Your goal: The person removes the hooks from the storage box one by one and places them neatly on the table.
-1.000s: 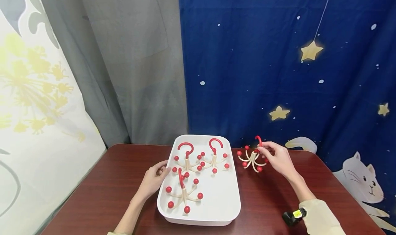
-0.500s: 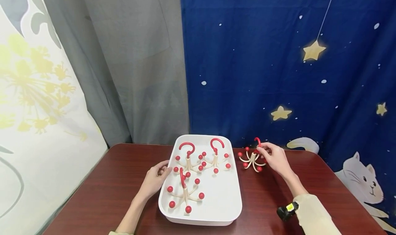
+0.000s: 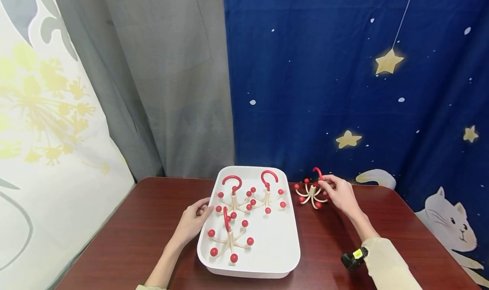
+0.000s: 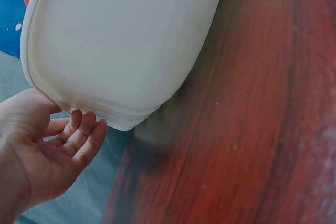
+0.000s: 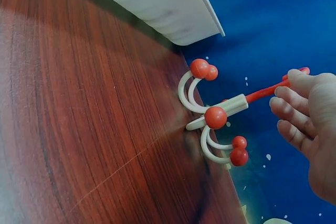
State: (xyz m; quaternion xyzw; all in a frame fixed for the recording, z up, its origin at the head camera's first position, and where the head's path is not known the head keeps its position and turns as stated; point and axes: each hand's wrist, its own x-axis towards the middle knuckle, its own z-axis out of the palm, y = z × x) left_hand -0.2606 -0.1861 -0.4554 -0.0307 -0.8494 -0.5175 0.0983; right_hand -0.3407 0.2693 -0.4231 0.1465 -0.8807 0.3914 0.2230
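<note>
My right hand (image 3: 341, 194) pinches the red hook of a cream multi-armed hanger (image 3: 312, 191) with red ball tips, close over the table to the right of the tray. In the right wrist view, thumb and fingers meet on the hook, and the hanger's (image 5: 231, 106) arms curve away from the hand. My left hand (image 3: 192, 220) grips the left rim of a white tray (image 3: 269, 256), thumb at the rim and fingers against the outer wall. Inside the tray stand three similar hangers: back left (image 3: 234, 201), back right (image 3: 267, 196) and front left (image 3: 230, 239).
The tray stands on a dark red wooden table (image 3: 153, 213). Behind the table's far edge hang a grey curtain (image 3: 183, 111) and a blue star-patterned curtain (image 3: 298, 90). A small black device (image 3: 353, 259) sits at the right wrist.
The held hanger has shifted slightly left and up towards the tray, and the right forearm has drawn left. My left hand keeps its place on the rim. The head view has shifted a little.
</note>
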